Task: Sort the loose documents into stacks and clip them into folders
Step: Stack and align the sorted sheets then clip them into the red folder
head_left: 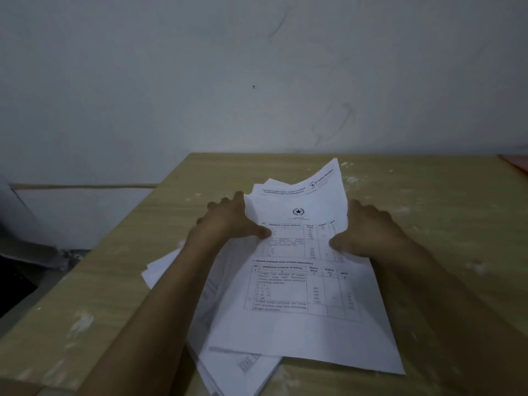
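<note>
A loose pile of white printed documents (300, 295) lies askew on a light wooden table (443, 224). The top sheet shows tables of text and a round star emblem. My left hand (228, 221) grips the pile's left edge near its far end, thumb on top of the paper. My right hand (368, 232) grips the right edge the same way. Between the hands the far part of the pile is bent upward, with a further sheet (325, 178) sticking up behind. More sheets (160, 267) poke out under my left forearm, and others at the near edge (243, 372).
A pale wall (257, 81) rises directly behind the table. The corner of an orange-red flat object (517, 164) shows at the table's far right. Left of the table is a lower white surface (85, 212) and a dark gap (14, 281).
</note>
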